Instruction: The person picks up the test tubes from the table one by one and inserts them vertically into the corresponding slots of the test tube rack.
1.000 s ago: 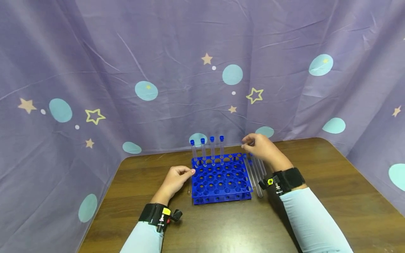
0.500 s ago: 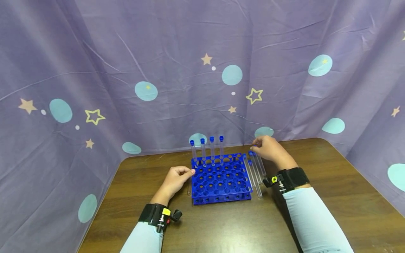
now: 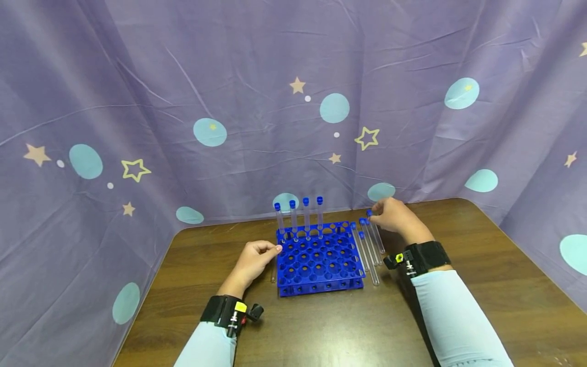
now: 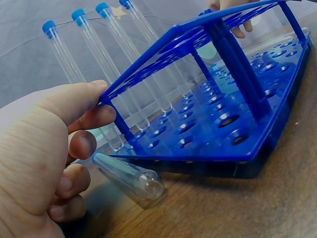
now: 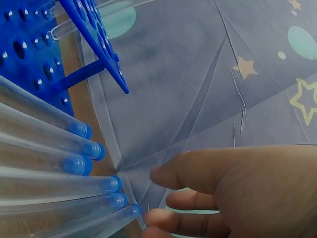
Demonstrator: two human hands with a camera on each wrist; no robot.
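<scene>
A blue test tube rack (image 3: 318, 260) stands on the wooden table (image 3: 321, 331), with several blue-capped tubes (image 3: 298, 219) upright in its back row. My left hand (image 3: 254, 257) pinches the rack's top left corner (image 4: 106, 96) between thumb and forefinger. One uncapped tube (image 4: 129, 176) lies on the table under that hand. Several capped tubes (image 3: 369, 247) lie side by side to the right of the rack. My right hand (image 3: 390, 214) hovers at their far ends. One of its fingertips (image 5: 151, 218) touches the cap of the outermost tube (image 5: 116, 218), and its other fingers are spread above.
A purple curtain (image 3: 293, 102) with stars and circles hangs close behind and on both sides of the table. Bare wood (image 3: 481, 255) lies to the right of the loose tubes and in front of the rack. Both wrists wear black camera straps.
My right hand has dropped from above the rack's back right corner and moved right, down to the caps of the lying tubes. The left hand and rack have stayed put.
</scene>
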